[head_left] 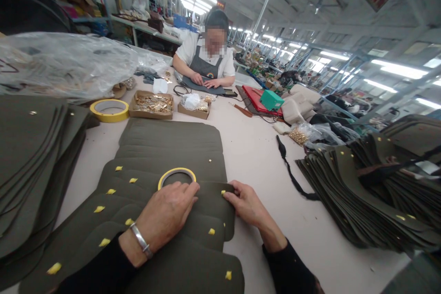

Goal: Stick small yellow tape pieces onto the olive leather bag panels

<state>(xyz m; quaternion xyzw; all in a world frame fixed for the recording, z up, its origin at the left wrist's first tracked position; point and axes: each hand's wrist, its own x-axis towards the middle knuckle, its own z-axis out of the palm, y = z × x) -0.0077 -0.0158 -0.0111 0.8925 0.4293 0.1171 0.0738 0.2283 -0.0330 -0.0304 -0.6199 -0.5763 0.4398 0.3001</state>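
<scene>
My left hand (169, 206), with a silver bracelet at its wrist, is closed on a narrow roll of yellow tape (177, 171); part of the roll is hidden under the fingers. Below it lie overlapping dark olive panels (172, 142), dotted with small yellow tape pieces (99, 209). At the right edge of one panel (213, 188), my right hand (246, 202) pinches the corner between thumb and fingers. The thumb tip is at a yellow tape piece (223, 192) there. A small gold stud (210, 161) shows on the panel behind.
A wider yellow tape roll (109, 111) lies behind, beside a cardboard box of gold metal parts (151, 105) and a smaller box (195, 108). Olive panels are stacked at left (31, 156) and right (358, 193). A black strap (292, 174) lies nearby. A co-worker (206, 59) sits opposite.
</scene>
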